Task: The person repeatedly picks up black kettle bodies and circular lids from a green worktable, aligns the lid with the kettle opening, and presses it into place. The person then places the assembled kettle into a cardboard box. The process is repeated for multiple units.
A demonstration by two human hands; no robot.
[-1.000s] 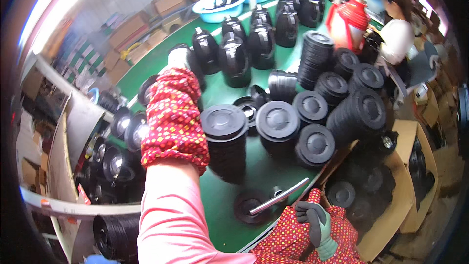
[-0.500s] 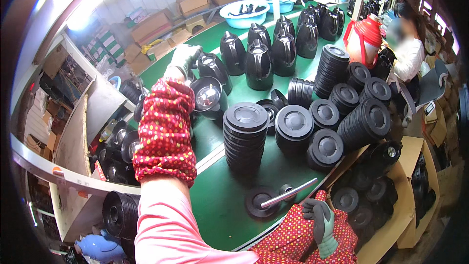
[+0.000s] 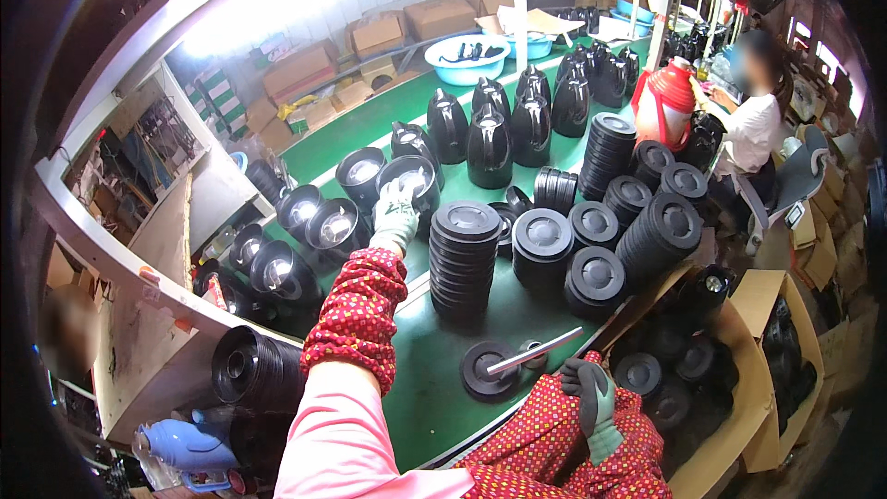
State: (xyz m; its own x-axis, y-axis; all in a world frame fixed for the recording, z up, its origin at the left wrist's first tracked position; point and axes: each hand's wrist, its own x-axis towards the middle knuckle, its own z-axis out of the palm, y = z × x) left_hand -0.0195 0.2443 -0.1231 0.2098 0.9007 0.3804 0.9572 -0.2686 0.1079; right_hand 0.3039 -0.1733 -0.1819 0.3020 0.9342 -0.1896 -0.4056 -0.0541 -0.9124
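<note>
My left hand (image 3: 395, 219), in a pale glove with a red patterned sleeve, grips the near rim of a black jug body (image 3: 423, 171). This jug's open, shiny inside faces up toward me. Beside it on the left lies another open black jug body (image 3: 358, 171). Low on the right, my right hand (image 3: 594, 402), in a grey and green glove, is closed with curled fingers near my red patterned clothing; what they hold, if anything, is hidden. A metal bar (image 3: 536, 351) rests across a black round lid (image 3: 482, 371) close to that hand.
Stacks of black lids (image 3: 464, 249) stand on the green bench (image 3: 416, 360). Behind them are several upright black jugs (image 3: 490, 152) and a blue basin (image 3: 467, 69). Cardboard boxes (image 3: 748, 407) hold black parts at right. A person (image 3: 753, 120) sits beside a red-topped flask (image 3: 667, 102).
My left hand has come down and nearer, from the upright jug's top to the open jug's rim. My view has shifted, showing more open jugs at left. The right hand stays closed.
</note>
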